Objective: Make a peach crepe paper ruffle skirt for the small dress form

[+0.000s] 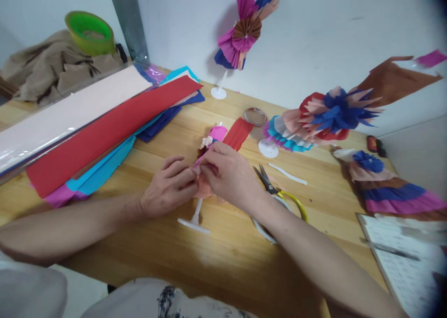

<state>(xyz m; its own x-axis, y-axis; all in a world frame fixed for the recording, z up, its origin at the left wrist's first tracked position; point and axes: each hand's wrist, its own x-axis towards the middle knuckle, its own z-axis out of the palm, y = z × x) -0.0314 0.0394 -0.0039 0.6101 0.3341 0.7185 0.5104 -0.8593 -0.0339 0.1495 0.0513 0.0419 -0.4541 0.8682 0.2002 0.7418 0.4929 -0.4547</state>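
A small paper doll (211,138) with a pink top and peach crepe skirt lies on its white stand (194,221) in the middle of the wooden table (223,253). My left hand (169,185) is closed, its fingers pinching the peach paper at the doll's waist. My right hand (232,173) is closed too, pressing the same paper from the right side. The two hands touch over the doll and hide most of its skirt.
Scissors (275,192) with yellow and white handles lie just right of my right hand. A red paper strip (238,132), a tape roll (255,116) and a white strip (288,173) lie behind. Crepe sheets (104,127) cover the left. Finished dolls (314,120) stand along the wall; a clipboard (401,257) at right.
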